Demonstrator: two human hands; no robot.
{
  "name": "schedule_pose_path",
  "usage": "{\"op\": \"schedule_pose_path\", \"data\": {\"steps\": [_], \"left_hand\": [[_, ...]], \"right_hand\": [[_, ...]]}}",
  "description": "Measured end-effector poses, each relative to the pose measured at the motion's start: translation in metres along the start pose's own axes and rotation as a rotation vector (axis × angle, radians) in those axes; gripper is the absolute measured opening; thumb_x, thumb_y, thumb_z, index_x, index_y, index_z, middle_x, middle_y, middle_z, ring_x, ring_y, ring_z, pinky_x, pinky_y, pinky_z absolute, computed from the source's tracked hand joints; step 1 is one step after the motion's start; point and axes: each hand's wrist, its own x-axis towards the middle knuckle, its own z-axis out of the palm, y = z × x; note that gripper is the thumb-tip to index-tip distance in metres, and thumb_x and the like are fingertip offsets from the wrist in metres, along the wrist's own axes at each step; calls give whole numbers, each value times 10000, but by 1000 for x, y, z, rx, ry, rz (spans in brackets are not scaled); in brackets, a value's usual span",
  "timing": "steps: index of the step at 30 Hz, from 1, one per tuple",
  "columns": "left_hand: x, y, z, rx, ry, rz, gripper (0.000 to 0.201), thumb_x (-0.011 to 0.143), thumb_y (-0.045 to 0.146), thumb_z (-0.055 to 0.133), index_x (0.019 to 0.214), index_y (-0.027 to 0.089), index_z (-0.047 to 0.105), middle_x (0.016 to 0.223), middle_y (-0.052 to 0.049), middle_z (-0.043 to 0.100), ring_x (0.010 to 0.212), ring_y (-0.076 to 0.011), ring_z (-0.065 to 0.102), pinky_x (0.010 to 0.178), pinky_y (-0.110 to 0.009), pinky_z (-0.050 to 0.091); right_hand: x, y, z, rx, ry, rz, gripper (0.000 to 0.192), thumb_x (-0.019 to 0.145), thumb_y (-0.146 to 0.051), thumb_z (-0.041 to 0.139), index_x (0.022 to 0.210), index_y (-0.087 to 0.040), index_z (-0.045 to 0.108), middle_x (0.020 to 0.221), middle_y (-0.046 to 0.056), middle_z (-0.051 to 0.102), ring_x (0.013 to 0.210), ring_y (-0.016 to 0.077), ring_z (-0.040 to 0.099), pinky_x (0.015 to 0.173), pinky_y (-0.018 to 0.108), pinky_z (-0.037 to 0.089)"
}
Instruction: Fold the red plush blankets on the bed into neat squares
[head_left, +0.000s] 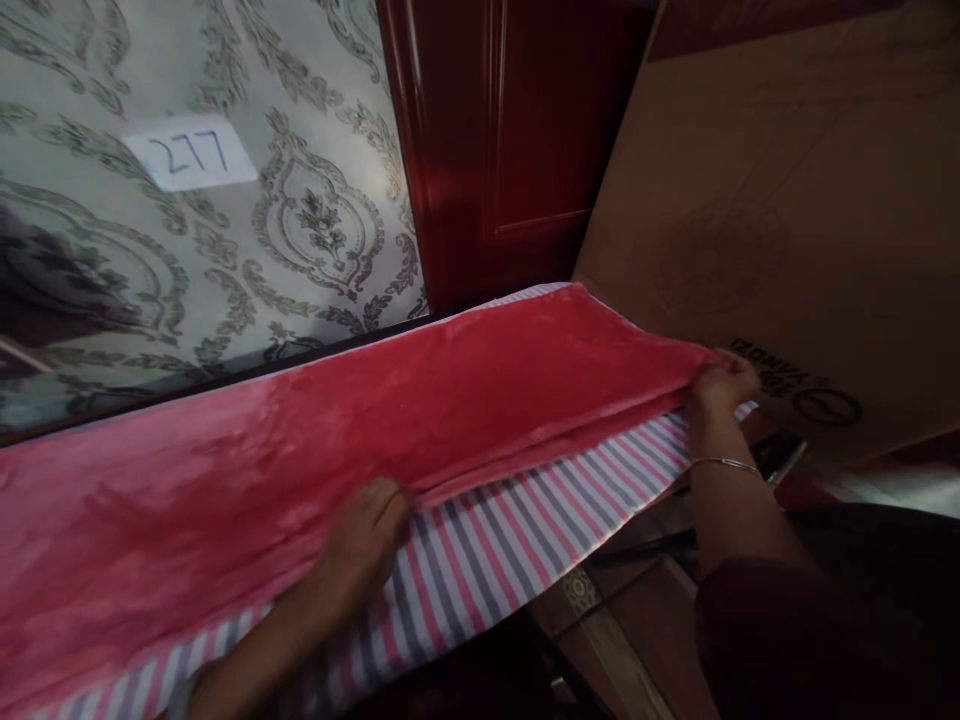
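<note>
A red plush blanket (315, 440) lies folded lengthwise across a bed covered by a pink, grey and white striped sheet (480, 560). My left hand (371, 525) grips the blanket's near folded edge at the middle. My right hand (724, 385), with a thin metal bangle on its wrist, pinches the blanket's right end corner and holds it slightly above the sheet. The blanket's left end runs out of view.
A large cardboard box (780, 200) leans at the right behind the blanket's end. A dark red wooden door (510, 130) stands behind. Patterned wallpaper (300, 200) carries a white paper label reading 277 (191, 152). A wooden bed frame (622, 620) shows below the sheet.
</note>
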Motion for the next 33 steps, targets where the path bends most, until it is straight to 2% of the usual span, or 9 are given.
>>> {"op": "schedule_pose_path", "data": {"steps": [4, 6, 10, 13, 16, 19, 25, 28, 33], "left_hand": [[-8, 6, -13, -99, -127, 64, 265, 969, 127, 433, 1069, 216, 661, 1025, -49, 690, 939, -177, 630, 844, -318, 514], [-10, 7, -16, -106, -147, 38, 266, 980, 142, 417, 1030, 216, 667, 982, -42, 692, 895, -170, 634, 802, -304, 521], [-11, -2, -12, 89, -18, -68, 244, 992, 257, 438, 1041, 173, 661, 904, -74, 682, 809, -211, 635, 709, -339, 535], [-12, -11, -4, 234, 8, -8, 276, 998, 250, 402, 1102, 158, 640, 967, -100, 702, 862, -237, 666, 726, -360, 551], [-20, -20, 1, 240, 92, 75, 290, 995, 208, 379, 1170, 179, 608, 1028, -90, 720, 904, -224, 685, 783, -355, 559], [-33, -32, 5, 197, 159, 49, 293, 973, 227, 433, 1218, 229, 594, 1035, -63, 734, 940, -221, 696, 869, -369, 552], [-51, -50, 31, 138, -109, -45, 396, 911, 237, 440, 1248, 314, 634, 1181, -43, 727, 1025, -250, 692, 875, -382, 559], [-32, -46, 49, 129, -107, -86, 396, 896, 214, 432, 1189, 303, 683, 1127, -62, 736, 1004, -261, 689, 862, -391, 559], [51, -9, 62, 146, -250, -5, 607, 820, 2, 357, 1300, 240, 643, 1242, -121, 682, 1137, -266, 647, 915, -414, 542]], "right_hand": [[1, 5, -3, -38, 25, 98, 398, 639, -22, 451, 942, -80, 702, 761, 18, 585, 694, 147, 523, 752, 296, 491], [-3, 8, -3, -57, 7, 112, 361, 634, -40, 485, 906, -94, 716, 727, 6, 581, 683, 152, 515, 756, 308, 494], [-8, 12, -3, -58, -3, 99, 398, 641, -67, 482, 956, -97, 722, 793, 29, 632, 735, 163, 548, 807, 314, 493], [-6, 13, -2, -43, -8, 90, 388, 630, -102, 478, 933, -111, 720, 818, 37, 655, 762, 174, 575, 835, 333, 496], [-3, 16, 0, -7, -16, 87, 351, 618, -146, 485, 883, -124, 714, 779, 29, 658, 729, 179, 591, 798, 337, 512], [0, 19, 2, 49, -14, 79, 350, 614, -185, 496, 885, -129, 710, 784, 31, 675, 717, 174, 606, 770, 320, 516], [-2, 19, 3, 149, 11, 68, 357, 619, -251, 508, 889, -145, 715, 835, 48, 709, 768, 189, 626, 787, 322, 510], [-4, 15, 3, 168, 14, 68, 350, 628, -269, 505, 875, -148, 722, 832, 59, 717, 772, 198, 627, 781, 319, 509], [-5, 10, 2, 150, -3, 74, 331, 631, -275, 515, 845, -147, 732, 812, 82, 733, 762, 218, 630, 774, 328, 504]]}}
